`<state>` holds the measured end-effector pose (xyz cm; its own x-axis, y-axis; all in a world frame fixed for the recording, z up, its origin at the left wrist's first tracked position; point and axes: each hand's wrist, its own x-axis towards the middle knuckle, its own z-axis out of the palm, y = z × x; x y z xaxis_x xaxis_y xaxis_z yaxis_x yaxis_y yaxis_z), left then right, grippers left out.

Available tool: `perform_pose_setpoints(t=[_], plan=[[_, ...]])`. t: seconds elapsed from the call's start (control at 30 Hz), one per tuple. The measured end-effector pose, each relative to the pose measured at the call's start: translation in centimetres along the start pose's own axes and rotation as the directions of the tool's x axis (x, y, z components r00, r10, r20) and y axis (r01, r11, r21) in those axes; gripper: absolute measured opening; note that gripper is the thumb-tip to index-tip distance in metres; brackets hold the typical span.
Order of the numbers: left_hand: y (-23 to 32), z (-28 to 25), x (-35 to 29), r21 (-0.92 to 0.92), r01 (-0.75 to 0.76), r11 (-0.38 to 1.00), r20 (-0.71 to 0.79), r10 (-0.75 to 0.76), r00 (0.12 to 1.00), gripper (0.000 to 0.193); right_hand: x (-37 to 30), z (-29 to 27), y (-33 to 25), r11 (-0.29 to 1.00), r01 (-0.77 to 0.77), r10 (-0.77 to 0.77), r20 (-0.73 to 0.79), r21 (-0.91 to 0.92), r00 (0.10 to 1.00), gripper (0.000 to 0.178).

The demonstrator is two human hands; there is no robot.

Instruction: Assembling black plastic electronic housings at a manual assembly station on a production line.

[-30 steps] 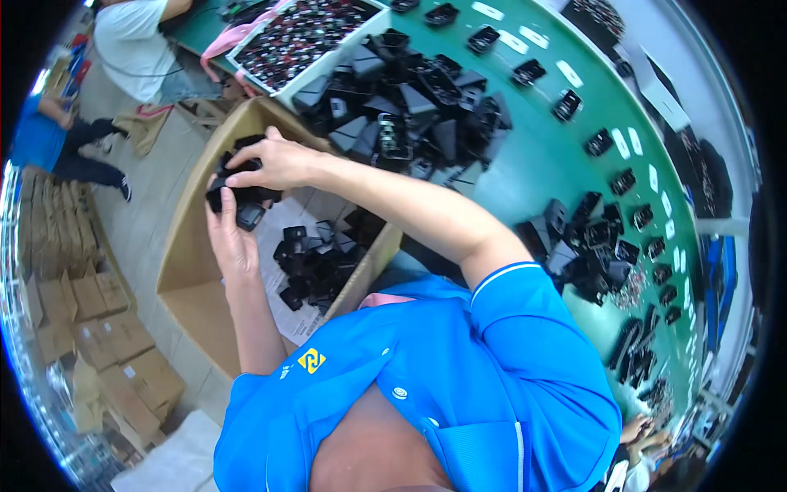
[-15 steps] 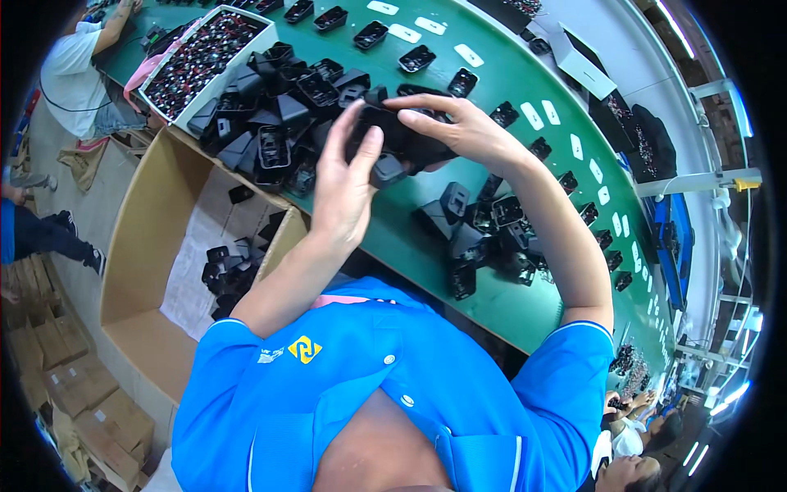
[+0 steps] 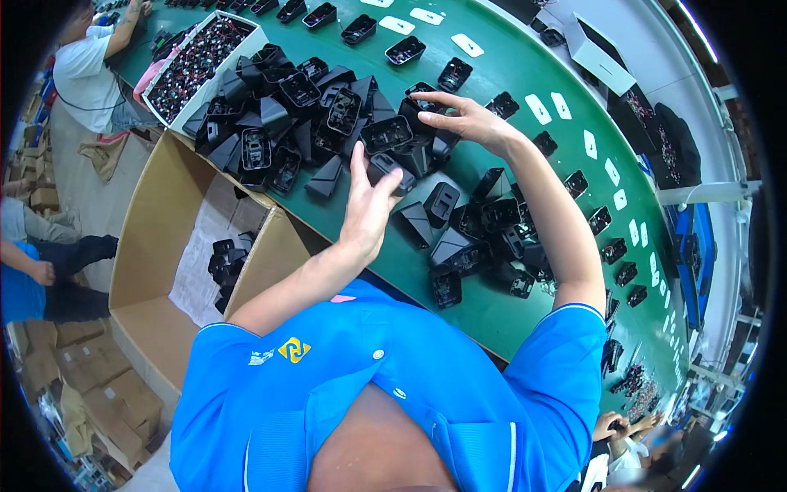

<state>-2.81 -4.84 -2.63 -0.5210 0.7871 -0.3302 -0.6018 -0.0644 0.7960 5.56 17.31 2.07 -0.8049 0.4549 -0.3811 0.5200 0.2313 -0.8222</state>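
Note:
My left hand [image 3: 366, 215] has its thumb and fingers spread beside a black plastic housing [image 3: 384, 170] at the near edge of a large heap. The thumb tip lies over or against that housing; I cannot tell if it presses. Farther right, my right hand [image 3: 475, 125] reaches over the heap's right side with fingers stretched out and apart. Its fingertips are next to another black housing [image 3: 420, 92], and nothing shows in its grasp. Open-faced housings such as this one [image 3: 385, 134] lie between the two hands, tilted at various angles.
A second heap of black housings [image 3: 500, 215] lies right of my hands on the green table [image 3: 369, 61]. A white box [image 3: 257, 39] of small parts stands back left. The cardboard box [image 3: 152, 246] below holds more housings. White plates [image 3: 537, 109] and single housings line the table. Other people are nearby.
The dark housings between my hands have come down onto the heap, and my hands have parted from them. My fingers are spread wider. The view has shifted slightly.

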Motion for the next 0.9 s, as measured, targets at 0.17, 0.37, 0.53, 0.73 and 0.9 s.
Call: perform_pose_setpoints(t=[0.17,0.37,0.53,0.73,0.9], plan=[[-2.7,-2.3,-1.5,0.439,-0.207,0.874,0.086,0.189,0.978,0.081,1.8,1.0,2.4,0.973,0.191,-0.197,-0.038,-0.127,0.98,0.057],[-3.4,-4.3,-2.8,0.749,-0.511,0.421,0.37,0.374,0.851,0.088,1.3,0.2,2.4,0.974,0.172,-0.185,-0.074,-0.15,0.98,0.053],[-3.5,-5.6,-3.0,0.792,-0.558,0.247,0.444,0.394,0.805,0.087,1.0,0.4,1.5,0.971,0.142,-0.177,-0.18,-0.191,0.968,0.048],[-2.9,-6.5,-3.4,0.768,-0.596,0.234,0.484,0.398,0.779,0.083,4.1,1.0,-1.2,0.9,0.327,-0.394,-0.213,-0.288,0.894,0.044],[-1.8,-8.0,-4.1,0.753,-0.615,0.234,0.514,0.374,0.772,0.079,11.9,2.2,-4.2,0.835,0.418,-0.5,-0.175,-0.359,0.848,0.045]])
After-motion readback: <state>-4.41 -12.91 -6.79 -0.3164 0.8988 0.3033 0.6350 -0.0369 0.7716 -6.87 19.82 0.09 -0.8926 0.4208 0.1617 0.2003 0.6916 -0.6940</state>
